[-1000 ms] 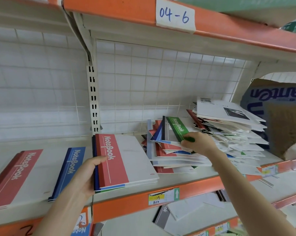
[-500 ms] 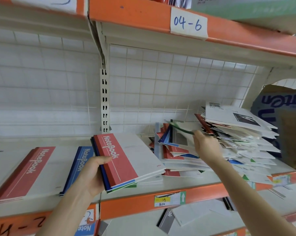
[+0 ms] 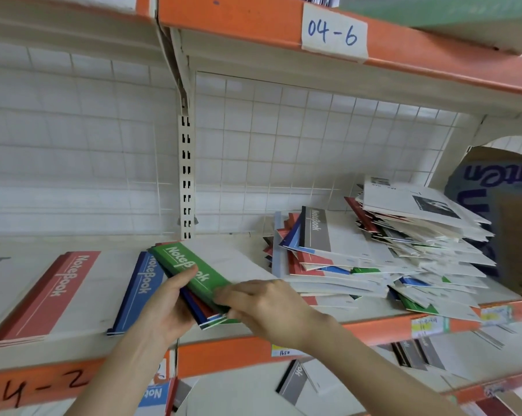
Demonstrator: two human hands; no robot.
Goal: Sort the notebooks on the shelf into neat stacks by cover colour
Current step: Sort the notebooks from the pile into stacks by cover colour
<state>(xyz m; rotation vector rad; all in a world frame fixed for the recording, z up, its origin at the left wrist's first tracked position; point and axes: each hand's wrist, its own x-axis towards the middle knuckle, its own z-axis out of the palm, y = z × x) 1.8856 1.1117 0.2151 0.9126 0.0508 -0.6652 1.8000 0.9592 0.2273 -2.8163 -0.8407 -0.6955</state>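
A green-spined notebook lies on top of a small mixed stack at the shelf's middle. My left hand grips that stack's spine edge, thumb across the green cover. My right hand holds the near end of the green notebook with curled fingers. A red-spined stack and a blue-spined stack lie flat to the left. To the right spreads a messy pile of notebooks, a grey-spined one on top of its left part.
The orange shelf edge runs under my hands, with price tags. A white wire grid backs the shelf. A cardboard box stands at the far right. More notebooks lie on the lower shelf. A slotted upright divides the bays.
My right hand pulled the green notebook out of the messy pile and carried it left onto the stack in my left hand. The red cover there is now covered by green.
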